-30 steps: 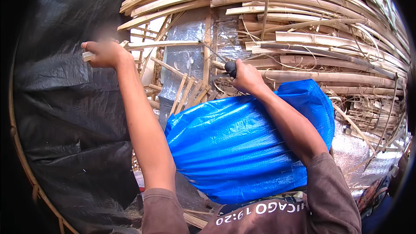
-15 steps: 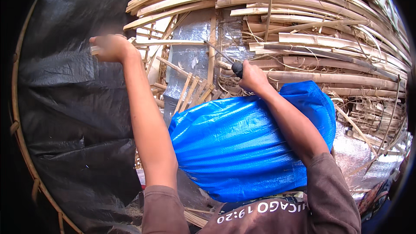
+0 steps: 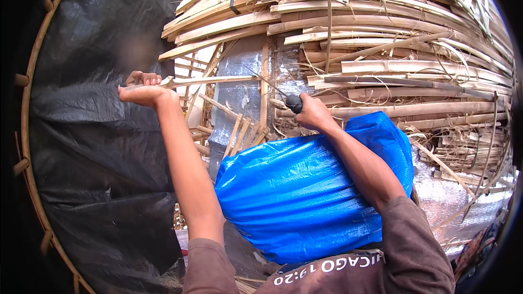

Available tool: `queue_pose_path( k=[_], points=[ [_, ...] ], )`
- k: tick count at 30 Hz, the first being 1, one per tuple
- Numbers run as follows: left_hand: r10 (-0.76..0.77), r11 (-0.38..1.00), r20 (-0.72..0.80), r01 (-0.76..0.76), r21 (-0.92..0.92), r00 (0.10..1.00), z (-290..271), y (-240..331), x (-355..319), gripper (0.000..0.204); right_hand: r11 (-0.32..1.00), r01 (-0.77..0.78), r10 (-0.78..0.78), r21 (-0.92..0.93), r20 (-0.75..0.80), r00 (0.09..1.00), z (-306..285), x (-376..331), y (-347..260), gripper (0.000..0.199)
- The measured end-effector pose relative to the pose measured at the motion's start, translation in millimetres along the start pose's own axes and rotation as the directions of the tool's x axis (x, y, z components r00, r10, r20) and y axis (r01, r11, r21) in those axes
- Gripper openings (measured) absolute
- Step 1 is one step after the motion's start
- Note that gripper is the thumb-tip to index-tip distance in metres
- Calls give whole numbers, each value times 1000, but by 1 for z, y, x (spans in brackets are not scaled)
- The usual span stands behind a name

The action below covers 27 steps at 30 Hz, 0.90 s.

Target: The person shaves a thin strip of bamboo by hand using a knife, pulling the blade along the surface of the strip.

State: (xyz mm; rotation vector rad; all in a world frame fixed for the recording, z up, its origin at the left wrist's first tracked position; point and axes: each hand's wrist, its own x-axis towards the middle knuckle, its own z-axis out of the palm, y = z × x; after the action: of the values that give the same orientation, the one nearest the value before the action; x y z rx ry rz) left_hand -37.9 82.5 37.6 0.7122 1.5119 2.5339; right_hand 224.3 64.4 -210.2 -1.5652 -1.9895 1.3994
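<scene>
A: Head view first. What is the person's left hand [image 3: 143, 91] doing?

B: It is clenched around one end of a thin bamboo strip [image 3: 210, 80], which runs level toward the right, across the silver foil sheet [image 3: 245, 71].

A: And the right hand [image 3: 311, 113]?

B: It is closed on the dark handle of a knife [image 3: 284, 95]. The thin blade points up and left, its tip near the strip, though contact cannot be told.

A: What lies around them?

B: The right forearm rests on a blue tarp bundle [image 3: 305, 196] in front of the person. Behind it rises a pile of split bamboo slats [image 3: 381, 49]. Black plastic sheeting [image 3: 92, 147] covers the left side, rimmed by a curved bamboo hoop [image 3: 25, 130].
</scene>
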Motion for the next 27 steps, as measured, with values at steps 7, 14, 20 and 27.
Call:
queue_pose_path(
  k=[7, 14, 20, 27],
  points=[
    [-26, 999, 34, 28, -44, 999, 7, 2, 1, 36, 979, 194, -197, -56, -64, 978, 13, -15, -14, 39],
    [-57, 981, 275, 105, -165, 960, -11, 6, 12, 32, 990, 133, -137, -56, -60, 989, 30, -10, 5, 42],
    [-149, 890, 776, 425, -165, 613, -55, 8, 52, 37, 992, 98, -101, -75, -40, 994, 30, -5, 6, 43],
    [-148, 923, 699, 352, -157, 700, -51, 8, 43, 38, 994, 102, -103, -25, -61, 993, 33, 3, 12, 43]
  ],
)
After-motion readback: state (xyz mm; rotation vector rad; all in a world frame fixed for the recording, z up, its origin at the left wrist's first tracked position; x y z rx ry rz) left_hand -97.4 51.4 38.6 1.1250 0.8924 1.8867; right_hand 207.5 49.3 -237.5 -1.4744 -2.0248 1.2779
